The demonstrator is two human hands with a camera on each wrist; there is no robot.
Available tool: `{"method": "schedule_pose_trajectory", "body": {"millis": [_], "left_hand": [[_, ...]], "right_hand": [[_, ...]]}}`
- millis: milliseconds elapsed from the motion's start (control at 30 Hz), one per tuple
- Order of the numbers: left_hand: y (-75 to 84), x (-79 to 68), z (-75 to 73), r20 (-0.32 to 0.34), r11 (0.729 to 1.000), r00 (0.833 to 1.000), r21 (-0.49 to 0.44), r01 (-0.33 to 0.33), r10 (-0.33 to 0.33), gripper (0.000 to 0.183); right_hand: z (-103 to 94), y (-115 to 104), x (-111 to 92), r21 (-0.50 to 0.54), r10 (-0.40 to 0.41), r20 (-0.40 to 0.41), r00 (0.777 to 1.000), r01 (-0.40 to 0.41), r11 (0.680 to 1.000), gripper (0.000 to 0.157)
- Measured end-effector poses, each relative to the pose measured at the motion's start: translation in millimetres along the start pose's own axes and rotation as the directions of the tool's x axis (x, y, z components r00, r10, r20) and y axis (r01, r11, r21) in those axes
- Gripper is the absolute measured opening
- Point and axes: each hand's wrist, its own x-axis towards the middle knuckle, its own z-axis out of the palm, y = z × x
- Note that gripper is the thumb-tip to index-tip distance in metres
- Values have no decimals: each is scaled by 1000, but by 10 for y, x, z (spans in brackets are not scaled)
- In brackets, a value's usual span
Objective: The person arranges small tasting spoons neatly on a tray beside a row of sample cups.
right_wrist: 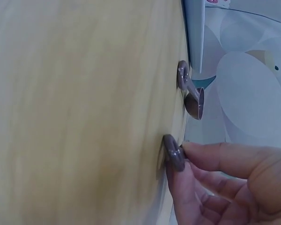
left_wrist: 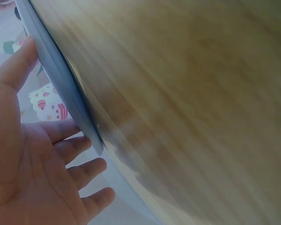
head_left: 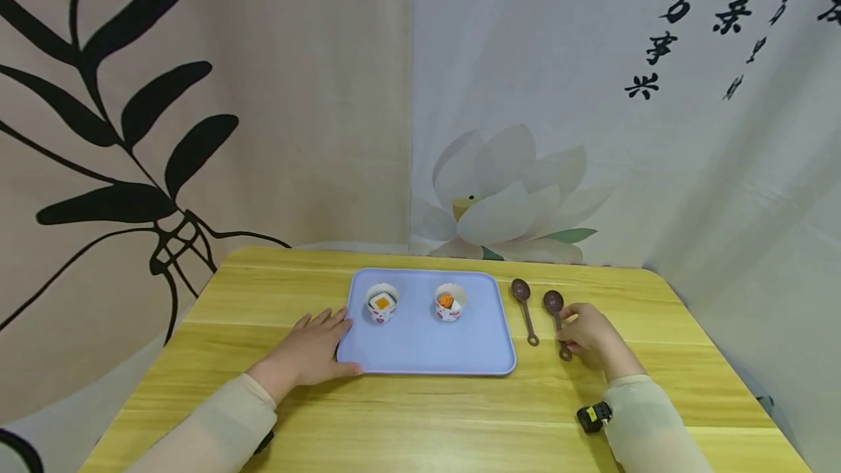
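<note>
Two cups [head_left: 381, 317] already sit on the tray [head_left: 427, 349]; both spoons [head_left: 521, 290] are outside it, right hand [head_left: 587, 333] pinching one, left hand [head_left: 315, 349] spread against the tray's edge.

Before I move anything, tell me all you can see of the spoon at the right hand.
This brown spoon looks like glossy plastic: rounded bowl, slim handle, ring-shaped end. Its bowl points away from the person, its ring toward them. It is right of a matching spoon and the light-blue tray. The right hand pinches its handle; whether it still touches the table is unclear.
</note>
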Motion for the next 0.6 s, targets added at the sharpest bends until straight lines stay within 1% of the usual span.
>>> {"method": "schedule_pose_trajectory", "body": {"millis": [333,600], "left_hand": [[-32,15,29,-1,1000,1000,5,1,-1,99],[-4,10,12,4,1000,1000,0,7,-7,98]], "right_hand": [[0,0,-40,13,0,29,1000,0,1000,41],[-46,18,-98,13,-28,33,999,28,1000,38]]}}
